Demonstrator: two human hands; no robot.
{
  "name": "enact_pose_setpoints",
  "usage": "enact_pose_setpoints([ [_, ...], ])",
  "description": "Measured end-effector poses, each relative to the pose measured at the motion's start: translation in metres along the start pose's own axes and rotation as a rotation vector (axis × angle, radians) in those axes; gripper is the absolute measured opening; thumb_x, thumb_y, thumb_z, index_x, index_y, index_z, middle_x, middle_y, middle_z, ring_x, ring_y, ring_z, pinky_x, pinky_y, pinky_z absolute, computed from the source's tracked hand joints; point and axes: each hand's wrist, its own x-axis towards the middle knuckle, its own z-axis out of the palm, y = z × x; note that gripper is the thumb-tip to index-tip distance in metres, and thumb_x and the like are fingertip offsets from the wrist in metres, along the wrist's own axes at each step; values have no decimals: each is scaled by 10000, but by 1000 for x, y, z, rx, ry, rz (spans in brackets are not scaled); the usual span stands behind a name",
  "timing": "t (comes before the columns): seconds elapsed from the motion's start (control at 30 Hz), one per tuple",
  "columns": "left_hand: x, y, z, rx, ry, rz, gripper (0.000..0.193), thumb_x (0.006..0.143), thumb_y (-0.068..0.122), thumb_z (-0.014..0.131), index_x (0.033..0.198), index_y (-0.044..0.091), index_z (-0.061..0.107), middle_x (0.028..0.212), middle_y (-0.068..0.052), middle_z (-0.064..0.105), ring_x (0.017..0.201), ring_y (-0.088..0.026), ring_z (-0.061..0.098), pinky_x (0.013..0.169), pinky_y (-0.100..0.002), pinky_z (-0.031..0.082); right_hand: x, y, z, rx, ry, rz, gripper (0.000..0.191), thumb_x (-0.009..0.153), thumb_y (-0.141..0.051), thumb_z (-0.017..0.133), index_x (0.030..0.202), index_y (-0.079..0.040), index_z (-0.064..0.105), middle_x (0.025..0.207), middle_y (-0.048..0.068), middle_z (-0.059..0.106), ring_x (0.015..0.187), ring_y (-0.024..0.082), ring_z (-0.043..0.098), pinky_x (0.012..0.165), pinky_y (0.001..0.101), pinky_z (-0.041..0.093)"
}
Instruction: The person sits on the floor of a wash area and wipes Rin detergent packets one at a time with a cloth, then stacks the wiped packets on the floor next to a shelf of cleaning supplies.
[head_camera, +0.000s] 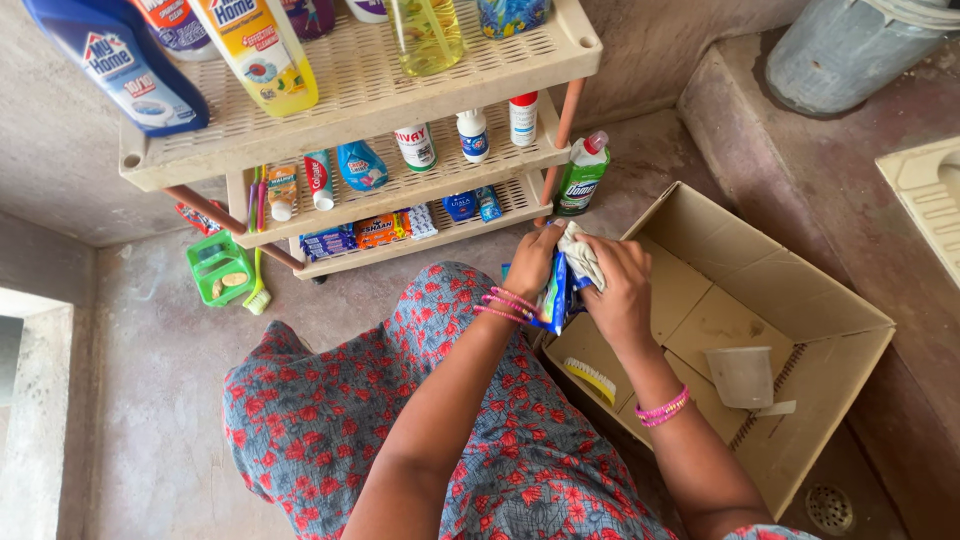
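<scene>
My left hand grips a blue packet held upright above my lap. My right hand presses a pale crumpled cloth against the top of that packet. Both wrists wear pink bangles. Both hands hover over the near left corner of an open cardboard box that lies on the floor to my right. Inside the box sit a yellow-bristled brush and a small beige plastic cup.
A beige plastic rack stands ahead, holding bottles, tubes and soap packs. A green bottle stands by its right leg. A green holder lies on the floor at left. A grey bucket stands far right, a floor drain near right.
</scene>
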Motion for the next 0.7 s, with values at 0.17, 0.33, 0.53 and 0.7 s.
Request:
enact_pose_setpoints([
  [0.17, -16, 35, 5, -428, -88, -211, 433, 1075, 363, 542, 1001, -32, 702, 912, -41, 696, 808, -100, 599, 761, -263, 492, -9, 0, -9, -116, 50, -15, 729, 624, 118, 758, 1319, -63, 632, 1246, 89, 697, 1111, 298, 607, 948, 446, 428],
  [0.33, -15, 62, 9, -476, -128, -179, 405, 1070, 357, 560, 1000, -22, 686, 875, -35, 683, 766, -107, 604, 729, -274, 491, -23, 27, -4, -158, 80, 75, 721, 657, 60, 786, 1347, -61, 615, 1240, 107, 683, 1125, 325, 596, 960, 453, 432],
  [0.53, -14, 102, -11, -472, -201, -126, 363, 1047, 324, 566, 938, -4, 677, 816, -15, 675, 704, -93, 601, 680, -261, 499, -62, 90, 39, -149, 59, 258, 480, 807, -127, 840, 1245, -64, 655, 1144, 139, 681, 1055, 336, 598, 920, 469, 438],
  [0.7, -21, 135, -4, -634, -240, -199, 300, 1030, 299, 615, 931, 19, 658, 795, -6, 637, 677, -103, 585, 644, -279, 490, -90, 113, 85, 57, 155, 342, 287, 803, -136, 830, 1059, -73, 716, 1063, 130, 715, 1036, 321, 647, 935, 450, 490],
])
